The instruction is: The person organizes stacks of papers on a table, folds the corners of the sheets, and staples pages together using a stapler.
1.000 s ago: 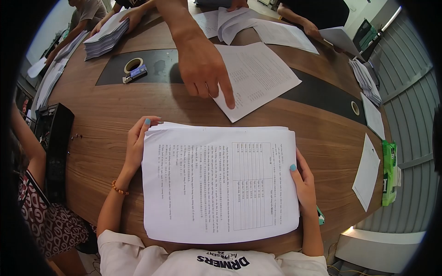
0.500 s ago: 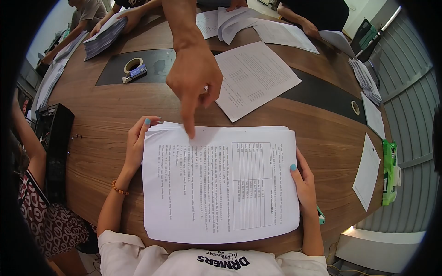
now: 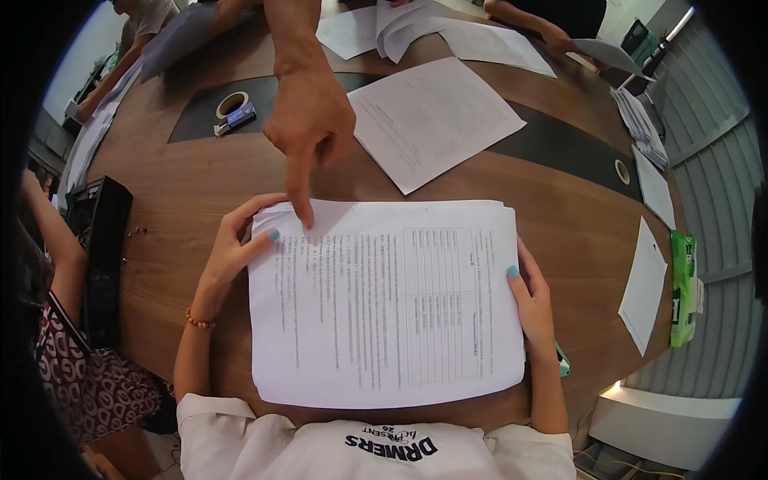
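Left hand (image 3: 242, 244) angles inward, clasping the paper stack (image 3: 376, 320); right hand (image 3: 534, 308) holds its right edge, thumb on top.

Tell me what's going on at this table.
The left hand and right hand hold a paper stack by its sides. Another person's hand points a finger down at its printed top, near the left hand. More sheets lie beyond the stack, with a tape roll off to the left.

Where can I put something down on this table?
Bare wood shows between the paper stack and the white sheet near the green packet, and between the black box and the pointing hand. The far side is crowded with papers.
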### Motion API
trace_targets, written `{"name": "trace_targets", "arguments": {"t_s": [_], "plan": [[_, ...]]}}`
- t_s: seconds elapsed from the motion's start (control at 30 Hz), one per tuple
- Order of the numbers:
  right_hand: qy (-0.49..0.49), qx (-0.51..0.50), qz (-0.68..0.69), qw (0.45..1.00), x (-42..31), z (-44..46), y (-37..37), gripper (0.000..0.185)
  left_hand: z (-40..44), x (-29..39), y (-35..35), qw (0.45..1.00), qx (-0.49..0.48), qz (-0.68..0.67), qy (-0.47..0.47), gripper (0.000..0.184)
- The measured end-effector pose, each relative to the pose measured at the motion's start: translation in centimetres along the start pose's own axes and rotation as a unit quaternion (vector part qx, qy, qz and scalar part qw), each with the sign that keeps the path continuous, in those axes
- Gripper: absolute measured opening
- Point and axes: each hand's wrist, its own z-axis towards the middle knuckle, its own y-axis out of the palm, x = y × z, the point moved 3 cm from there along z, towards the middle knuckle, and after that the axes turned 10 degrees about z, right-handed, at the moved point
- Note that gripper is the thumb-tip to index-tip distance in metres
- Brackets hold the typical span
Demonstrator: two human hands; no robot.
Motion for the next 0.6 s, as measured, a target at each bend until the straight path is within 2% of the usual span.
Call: {"name": "trace_targets", "arguments": {"t_s": [0.13,0.37,0.43,0.57,0.6], "plan": [[-0.007,-0.006,0.005,1.0,-0.2,0.0,0.1,0.051,-0.1,0.2,0.0,0.999,-0.01,-0.007,-0.046,0.039],[-0.01,0.004,0.004,1.0,0.1,0.1,-0.1,0.051,0.2,-0.2,-0.3,0.998,-0.042,0.011,-0.035,0.041],[0.004,-0.002,0.005,1.0,0.1,0.1,-0.1,0.052,0.4,0.0,-0.5,0.997,-0.027,0.072,0.033,0.046],[0.025,-0.013,0.06,0.998,-0.8,-0.2,-0.6,0.052,1.3,2.5,-1.0,0.983,-0.031,0.167,0.064,0.051],[-0.024,0.003,-0.016,1.0,-1.1,-0.3,-1.0,0.053,1.7,4.0,-1.0,0.969,-0.026,0.225,0.099,0.051]]}}
